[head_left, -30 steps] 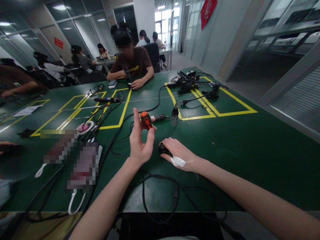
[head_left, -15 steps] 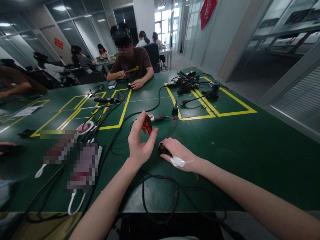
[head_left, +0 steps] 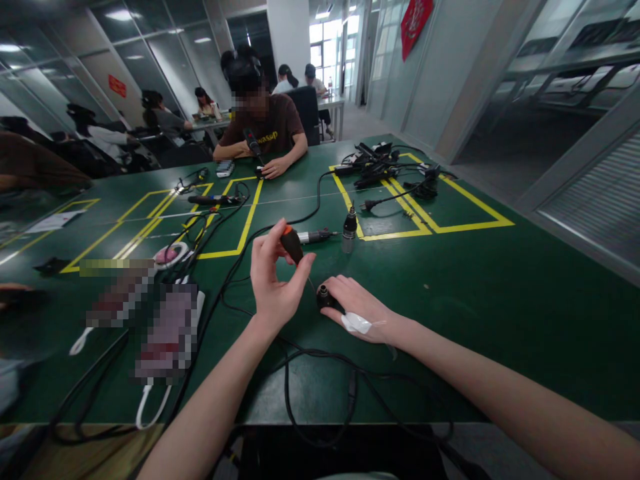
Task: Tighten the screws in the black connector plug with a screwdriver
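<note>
My left hand (head_left: 274, 283) grips a small screwdriver (head_left: 293, 245) with an orange and black handle, its thin shaft slanting down to the right. The tip meets a small black connector (head_left: 325, 298) on the green table (head_left: 475, 300). My right hand (head_left: 357, 307) lies flat on the table and holds that connector down with its fingers; a white plaster sits on the back of this hand. A black cable (head_left: 320, 360) runs from under my hands toward the table's near edge.
A silver and black plug (head_left: 349, 230) stands upright behind my hands, beside another tool (head_left: 317, 235) lying flat. Cables and adapters (head_left: 380, 167) are piled at the far right inside yellow tape lines. A person (head_left: 265, 127) sits opposite, working. White cables lie at the left.
My left hand's fingers have shifted round the screwdriver handle, which has tilted and sunk slightly. The right hand and the connector have stayed put.
</note>
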{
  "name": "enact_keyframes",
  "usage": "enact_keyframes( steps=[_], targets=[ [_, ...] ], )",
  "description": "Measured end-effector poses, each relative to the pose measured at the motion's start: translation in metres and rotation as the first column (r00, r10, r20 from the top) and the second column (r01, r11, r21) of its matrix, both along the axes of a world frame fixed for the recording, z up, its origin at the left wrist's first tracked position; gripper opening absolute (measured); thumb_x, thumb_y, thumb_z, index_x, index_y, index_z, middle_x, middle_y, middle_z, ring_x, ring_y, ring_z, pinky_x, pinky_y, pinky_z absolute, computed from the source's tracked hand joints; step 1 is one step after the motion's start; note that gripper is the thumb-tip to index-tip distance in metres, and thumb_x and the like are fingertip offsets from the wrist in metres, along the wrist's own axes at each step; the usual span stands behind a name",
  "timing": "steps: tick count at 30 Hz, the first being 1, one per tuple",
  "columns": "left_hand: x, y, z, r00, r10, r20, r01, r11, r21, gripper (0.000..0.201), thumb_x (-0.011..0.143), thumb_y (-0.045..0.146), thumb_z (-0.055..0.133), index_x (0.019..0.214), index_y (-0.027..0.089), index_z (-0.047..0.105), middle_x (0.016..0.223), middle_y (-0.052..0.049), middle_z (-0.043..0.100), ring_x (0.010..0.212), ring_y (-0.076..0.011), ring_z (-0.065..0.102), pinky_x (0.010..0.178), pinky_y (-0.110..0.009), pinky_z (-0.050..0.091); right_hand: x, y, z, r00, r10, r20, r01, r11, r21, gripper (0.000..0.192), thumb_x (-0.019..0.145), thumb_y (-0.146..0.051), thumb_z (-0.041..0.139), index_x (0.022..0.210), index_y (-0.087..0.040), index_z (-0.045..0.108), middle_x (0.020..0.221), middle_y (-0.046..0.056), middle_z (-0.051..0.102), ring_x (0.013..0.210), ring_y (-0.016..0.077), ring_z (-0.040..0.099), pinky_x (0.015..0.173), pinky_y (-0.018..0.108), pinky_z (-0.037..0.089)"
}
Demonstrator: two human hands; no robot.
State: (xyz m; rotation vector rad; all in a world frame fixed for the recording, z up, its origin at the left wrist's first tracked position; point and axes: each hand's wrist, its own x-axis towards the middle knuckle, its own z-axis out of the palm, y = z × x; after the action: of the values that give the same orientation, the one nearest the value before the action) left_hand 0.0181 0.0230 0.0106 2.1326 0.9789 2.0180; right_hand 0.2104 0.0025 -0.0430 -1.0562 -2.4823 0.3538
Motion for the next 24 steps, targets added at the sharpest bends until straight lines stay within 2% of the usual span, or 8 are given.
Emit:
enact_keyframes(
  steps=[2, 8, 10, 13, 17, 20, 24],
  targets=[
    [0.0006, -0.0001, -0.0007, 1.000, -0.018, 0.016, 0.019, 1.000, -0.004, 0.067, 0.096, 0.030, 0.079, 0.156, 0.030, 0.051, 0.125, -0.008, 0.072, 0.094, -0.0146, 0.069, 0.079, -0.024, 0.061, 0.0006, -0.0001, 0.0006, 1.000, 0.004, 0.003, -0.004, 1.000, 0.004, 0.016, 0.106, -0.031, 0.062, 0.117, -0.019, 0.062, 0.112, 0.013, 0.069, 0.101, 0.0289, 0.063, 0.088, 0.044, 0.052],
    [0.0023, -0.0021, -0.0002, 0.992, -0.126, 0.026, 0.127, 0.991, -0.045, 0.063, 0.103, 0.026, 0.067, 0.162, 0.030, 0.043, 0.127, -0.009, 0.076, 0.103, -0.0182, 0.076, 0.091, -0.031, 0.063, 0.0009, -0.0010, 0.0037, 1.000, 0.002, -0.007, -0.002, 1.000, -0.008, 0.015, 0.105, -0.030, 0.063, 0.116, -0.020, 0.062, 0.112, 0.013, 0.070, 0.100, 0.0292, 0.063, 0.087, 0.045, 0.052],
    [0.0008, -0.0018, 0.0003, 0.992, -0.122, 0.010, 0.122, 0.992, -0.041, 0.063, 0.102, 0.028, 0.068, 0.160, 0.030, 0.045, 0.129, -0.010, 0.075, 0.100, -0.0175, 0.075, 0.087, -0.029, 0.063, 0.0006, -0.0011, 0.0038, 1.000, 0.001, -0.003, -0.001, 1.000, -0.012, 0.015, 0.105, -0.030, 0.064, 0.115, -0.019, 0.062, 0.112, 0.013, 0.069, 0.100, 0.0291, 0.063, 0.087, 0.044, 0.052],
    [-0.0020, -0.0001, -0.0002, 0.999, -0.053, 0.003, 0.053, 0.999, -0.002, 0.068, 0.094, 0.032, 0.081, 0.155, 0.030, 0.052, 0.135, -0.010, 0.071, 0.092, -0.0153, 0.071, 0.073, -0.025, 0.059, 0.0003, -0.0008, 0.0030, 1.000, -0.003, -0.005, 0.003, 1.000, -0.011, 0.016, 0.105, -0.031, 0.063, 0.115, -0.019, 0.063, 0.111, 0.013, 0.069, 0.099, 0.0295, 0.063, 0.087, 0.045, 0.052],
    [-0.0019, 0.0005, 0.0001, 1.000, -0.021, 0.006, 0.021, 1.000, -0.002, 0.069, 0.092, 0.030, 0.083, 0.155, 0.029, 0.054, 0.121, -0.007, 0.074, 0.086, -0.0140, 0.069, 0.074, -0.025, 0.058, 0.0003, -0.0004, 0.0021, 1.000, 0.001, -0.009, -0.001, 1.000, -0.016, 0.016, 0.106, -0.032, 0.062, 0.116, -0.019, 0.063, 0.113, 0.014, 0.069, 0.101, 0.0294, 0.063, 0.088, 0.045, 0.052],
    [0.0011, -0.0015, 0.0021, 0.997, -0.071, 0.026, 0.071, 0.997, -0.009, 0.069, 0.095, 0.024, 0.077, 0.159, 0.029, 0.050, 0.110, -0.005, 0.078, 0.086, -0.0143, 0.071, 0.078, -0.026, 0.061, 0.0003, -0.0004, 0.0021, 1.000, 0.000, -0.008, 0.000, 1.000, -0.015, 0.016, 0.106, -0.032, 0.062, 0.116, -0.019, 0.063, 0.113, 0.014, 0.070, 0.101, 0.0295, 0.063, 0.088, 0.046, 0.052],
    [0.0037, -0.0045, 0.0040, 0.987, -0.153, 0.040, 0.154, 0.988, -0.029, 0.067, 0.098, 0.016, 0.070, 0.159, 0.031, 0.048, 0.109, -0.003, 0.080, 0.087, -0.0134, 0.074, 0.081, -0.025, 0.062, 0.0000, -0.0002, 0.0011, 1.000, -0.004, 0.000, 0.004, 1.000, -0.011, 0.018, 0.105, -0.031, 0.064, 0.117, -0.018, 0.062, 0.114, 0.014, 0.070, 0.102, 0.0299, 0.063, 0.088, 0.045, 0.052]
  ],
)
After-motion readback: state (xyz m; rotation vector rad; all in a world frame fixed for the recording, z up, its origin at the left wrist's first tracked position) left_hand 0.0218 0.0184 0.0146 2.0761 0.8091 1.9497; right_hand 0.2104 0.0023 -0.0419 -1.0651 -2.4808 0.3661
